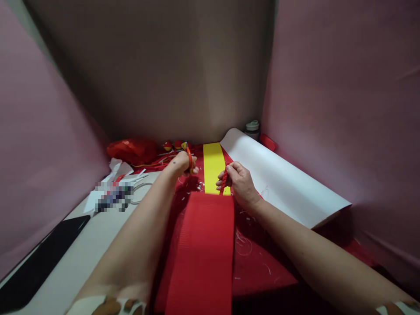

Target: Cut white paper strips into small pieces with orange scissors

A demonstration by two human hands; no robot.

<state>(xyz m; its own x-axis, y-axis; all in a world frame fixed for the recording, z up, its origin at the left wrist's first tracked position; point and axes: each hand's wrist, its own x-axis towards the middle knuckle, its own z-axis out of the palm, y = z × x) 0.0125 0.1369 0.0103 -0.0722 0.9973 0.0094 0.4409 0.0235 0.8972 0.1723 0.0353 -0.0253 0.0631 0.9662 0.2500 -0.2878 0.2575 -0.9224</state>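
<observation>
My right hand (241,181) pinches a narrow ribbed strip of red corrugated paper (224,179) between thumb and fingers. The strip is held upright just beyond the far edge of a long red corrugated sheet (205,249), which runs toward me. Under and beyond the strip lies a flat yellow sheet (213,164). Farther left, my left hand (190,165) is raised with its fingers curled around an orange-red curved handle (190,158). Whatever tool it belongs to is mostly hidden.
A curled white sheet (278,173) lies at right, with a lidded container (252,128) behind it. Small red-and-yellow balls (167,145) and a red plastic bag (133,150) sit at the back left. A black flat panel (42,262) is near left. Scraps litter the red cloth (259,267).
</observation>
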